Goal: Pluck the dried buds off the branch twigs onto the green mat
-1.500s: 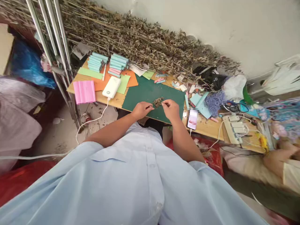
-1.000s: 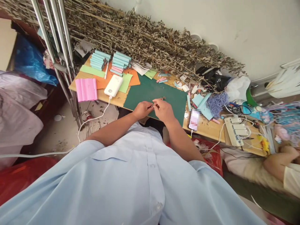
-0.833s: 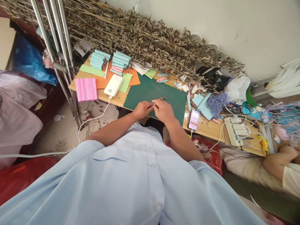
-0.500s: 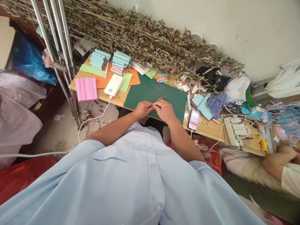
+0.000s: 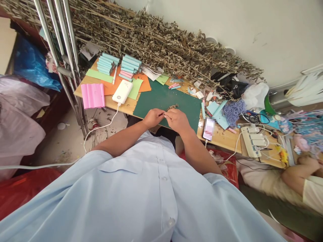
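Now right hand meets left hand near dried leaves; earlier apart.

Honestly can't read a single word or number here. The white power bank has a little scribble of a marking toward its far end and a round grey spot at its near end — both way too tiny to make out. The phone is lit up, but its screen is partly pixelated, the rest just a pinkish blur — nothing legible there either.
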`<state>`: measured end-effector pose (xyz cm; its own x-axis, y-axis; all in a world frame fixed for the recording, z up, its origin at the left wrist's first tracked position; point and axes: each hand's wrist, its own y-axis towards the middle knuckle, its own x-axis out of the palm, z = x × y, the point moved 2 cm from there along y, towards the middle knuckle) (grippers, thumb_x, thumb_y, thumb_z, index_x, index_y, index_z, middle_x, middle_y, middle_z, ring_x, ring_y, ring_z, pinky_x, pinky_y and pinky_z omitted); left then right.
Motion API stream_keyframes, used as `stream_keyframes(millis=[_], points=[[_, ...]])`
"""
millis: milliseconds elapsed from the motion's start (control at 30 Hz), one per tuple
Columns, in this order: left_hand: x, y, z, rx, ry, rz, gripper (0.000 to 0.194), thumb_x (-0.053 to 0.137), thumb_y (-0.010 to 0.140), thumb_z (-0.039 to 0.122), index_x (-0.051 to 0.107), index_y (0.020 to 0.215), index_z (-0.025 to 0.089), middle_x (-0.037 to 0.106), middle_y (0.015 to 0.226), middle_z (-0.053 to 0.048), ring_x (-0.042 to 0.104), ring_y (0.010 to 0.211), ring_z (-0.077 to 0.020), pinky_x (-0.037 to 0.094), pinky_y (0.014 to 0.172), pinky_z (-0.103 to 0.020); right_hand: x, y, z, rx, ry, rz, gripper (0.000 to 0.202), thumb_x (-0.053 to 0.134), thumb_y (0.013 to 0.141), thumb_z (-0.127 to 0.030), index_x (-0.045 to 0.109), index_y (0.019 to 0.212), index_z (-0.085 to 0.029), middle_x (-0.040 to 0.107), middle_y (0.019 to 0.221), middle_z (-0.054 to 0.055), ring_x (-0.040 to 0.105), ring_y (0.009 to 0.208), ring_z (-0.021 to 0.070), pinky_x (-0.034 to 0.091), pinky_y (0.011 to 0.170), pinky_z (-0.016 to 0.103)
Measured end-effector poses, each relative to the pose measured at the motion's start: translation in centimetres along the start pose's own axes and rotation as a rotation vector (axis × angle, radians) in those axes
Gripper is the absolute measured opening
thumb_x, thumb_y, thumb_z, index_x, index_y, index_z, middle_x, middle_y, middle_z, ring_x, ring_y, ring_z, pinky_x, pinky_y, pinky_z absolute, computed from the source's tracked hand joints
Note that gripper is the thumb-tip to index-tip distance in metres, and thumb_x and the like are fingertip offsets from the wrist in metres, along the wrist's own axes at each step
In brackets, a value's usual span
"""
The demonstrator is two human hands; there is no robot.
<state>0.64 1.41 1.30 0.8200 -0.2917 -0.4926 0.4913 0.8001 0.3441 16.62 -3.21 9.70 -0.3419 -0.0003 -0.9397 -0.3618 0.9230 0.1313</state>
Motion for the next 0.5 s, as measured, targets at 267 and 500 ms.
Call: stream_keyframes(millis=[267, 500], points=[[-0.16, 0.11, 0.23, -0.027, 0.005, -0.004, 0.023, 0.058, 0.100, 0.028, 0.076, 0.089, 0.018, 0.075, 0.083, -0.006, 0.068, 0.085, -0.0206, 0.052, 0.082, -0.031, 0.12, -0.71, 0.42, 0.052, 0.086, 0.035, 0.030, 0.053, 0.105, -0.030, 0.082, 0.114, -0.028, 0.077, 0.120, 0.007, 0.071, 0.112, 0.0238, 0.057, 0.098, 0.037], [-0.27, 0.08, 0.41, -0.031, 0.001, -0.014, 0.024, 0.058, 0.100, 0.028, 0.077, 0.090, 0.017, 0.076, 0.085, -0.007, 0.068, 0.086, -0.0204, 0.051, 0.083, -0.030, -0.47, -0.47, -0.29, 0.115, 0.034, -0.005, 0.025, 0.059, 0.103, -0.032, 0.082, 0.111, -0.030, 0.079, 0.117, 0.004, 0.072, 0.107, 0.0237, 0.056, 0.089, 0.035]])
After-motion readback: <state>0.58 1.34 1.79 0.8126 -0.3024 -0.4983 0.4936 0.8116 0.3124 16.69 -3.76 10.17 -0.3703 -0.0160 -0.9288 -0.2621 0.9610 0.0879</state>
